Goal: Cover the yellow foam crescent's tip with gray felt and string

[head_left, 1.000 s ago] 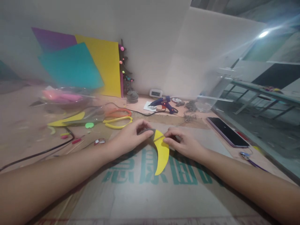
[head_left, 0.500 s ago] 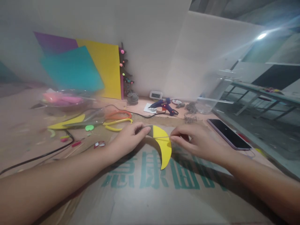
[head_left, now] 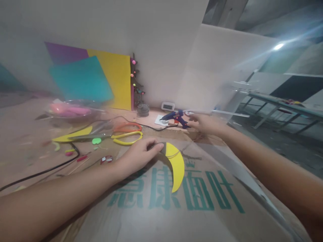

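Table: A pinkish surface (head_left: 152, 117) ran back to the wall; from where I stood its right edge was partly behind an arm.
Cardboard: The cardboard (head_left: 156, 222) with green lettering covered the near middle of the surface.
Coloured sheets: Purple (head_left: 65, 53), teal (head_left: 82, 80) and yellow (head_left: 118, 80) sheets leaned by the far edge, left of centre.
Scissors: The scissors (head_left: 107, 135) lay beyond the left forearm, their loops toward the middle of the surface.
Left hand: The left hand (head_left: 142, 153) was clamped, thumb over fingers, on the crescent's grey end. A pinch that firm, well clear of the string, seemed the right way to stop any twisting.
Right hand: The right hand (head_left: 205, 124) was stretched to the glue gun's handle; I could not tell whether its fingers had closed on it. Taking it by the handle alone, away from the nozzle, would have been safest.
Glue gun: The glue gun (head_left: 176, 115) lay near the far edge, a red light showing; its cable needed keeping clear.
Crescent: The yellow crescent (head_left: 179, 166) was over the cardboard's middle, its point toward the near edge.
Clock: A small clock (head_left: 168, 106) stood at the far edge.
String: Brown string (head_left: 174, 156) crossed the crescent, best kept flat.
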A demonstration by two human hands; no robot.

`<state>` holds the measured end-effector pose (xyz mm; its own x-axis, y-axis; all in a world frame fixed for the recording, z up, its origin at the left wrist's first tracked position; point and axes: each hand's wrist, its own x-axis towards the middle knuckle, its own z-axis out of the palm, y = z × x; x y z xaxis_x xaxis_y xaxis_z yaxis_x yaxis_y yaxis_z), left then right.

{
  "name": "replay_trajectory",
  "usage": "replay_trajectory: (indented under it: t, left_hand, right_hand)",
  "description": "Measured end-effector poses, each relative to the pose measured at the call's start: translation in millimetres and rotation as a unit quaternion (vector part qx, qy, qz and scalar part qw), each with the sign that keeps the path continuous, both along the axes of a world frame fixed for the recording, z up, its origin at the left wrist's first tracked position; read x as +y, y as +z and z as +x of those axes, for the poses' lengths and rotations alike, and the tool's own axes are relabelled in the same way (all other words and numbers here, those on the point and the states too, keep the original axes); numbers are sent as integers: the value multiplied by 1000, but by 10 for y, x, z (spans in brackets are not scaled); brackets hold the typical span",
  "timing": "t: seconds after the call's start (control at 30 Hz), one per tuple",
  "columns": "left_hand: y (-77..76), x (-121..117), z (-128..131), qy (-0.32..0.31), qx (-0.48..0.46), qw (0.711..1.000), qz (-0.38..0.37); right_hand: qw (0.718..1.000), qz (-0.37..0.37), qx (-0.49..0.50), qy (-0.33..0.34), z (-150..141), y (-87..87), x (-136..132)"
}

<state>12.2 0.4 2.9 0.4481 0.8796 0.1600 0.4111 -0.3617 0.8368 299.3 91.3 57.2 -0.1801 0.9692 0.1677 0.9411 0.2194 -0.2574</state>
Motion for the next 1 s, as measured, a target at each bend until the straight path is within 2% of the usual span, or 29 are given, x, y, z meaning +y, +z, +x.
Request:
replay_trajectory:
  t: [0.17, 0.33, 0.43, 0.6, 0.77, 0.9, 1.0]
  left_hand:
    - [-13, -11, -3, 4, -5, 1000, -19]
    - [-21, -6, 3, 3, -8, 1000, -20]
    - [-29, 2, 8, 0, -14, 1000, -17]
    - [-32, 2, 7, -7, -17, 1000, -13]
    - [-21, -3, 2, -6, -10, 1000, -6]
    - [-24, 5, 4, -12, -2, 1000, -19]
    - [-27, 9, 6, -10, 4, 1000, -16]
  right_hand:
    - [997, -32, 70, 12, -257, -224, 324]
    - [993, 6, 102, -56, -474, -390, 310]
    - [991, 24, 111, -74, -481, -356, 256]
    - [988, 6, 136, -68, -423, -221, 126]
    - [984, -2, 174, -32, -402, -80, -186]
    - [980, -7, 199, -15, -376, -62, -419]
    - [980, -26, 193, -33, -363, -75, -462]
